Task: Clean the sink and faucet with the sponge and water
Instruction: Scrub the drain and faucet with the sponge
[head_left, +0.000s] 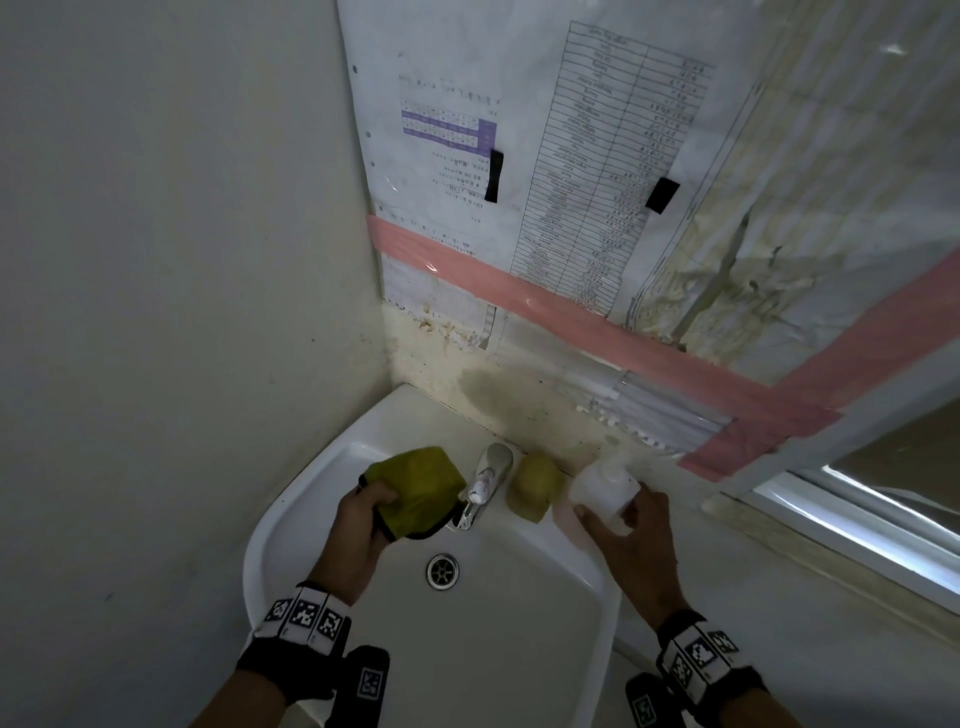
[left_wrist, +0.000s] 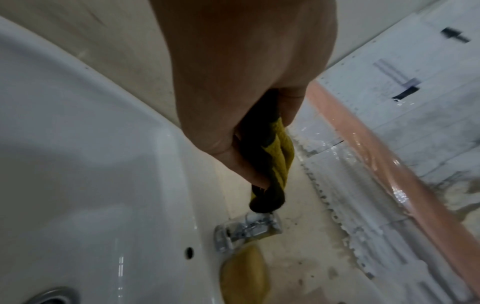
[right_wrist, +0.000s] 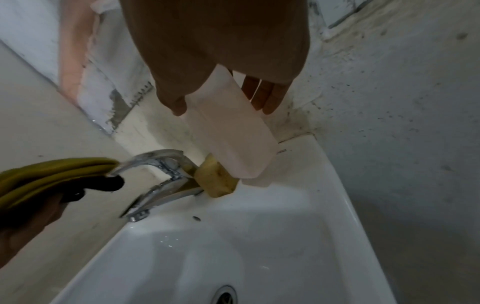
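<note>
My left hand (head_left: 379, 512) grips a folded yellow-green cloth with a black edge (head_left: 418, 483), held just left of the chrome faucet (head_left: 485, 486); the wrist view shows the cloth (left_wrist: 279, 156) hanging above the faucet (left_wrist: 246, 228). A yellow sponge (head_left: 532, 491) lies on the sink's back ledge right of the faucet. My right hand (head_left: 615, 512) holds a white plastic bottle (head_left: 602, 486), tilted above the ledge beside the sponge (right_wrist: 215, 182). The white sink (head_left: 260, 551) has a metal drain (head_left: 442, 570). No water runs from the faucet (right_wrist: 161, 179).
The sink sits in a corner: plain wall on the left, stained back wall with taped papers (head_left: 597, 171) and pink tape (head_left: 545, 306). A window frame (head_left: 857, 525) lies to the right. A small overflow hole (right_wrist: 196, 218) sits below the spout.
</note>
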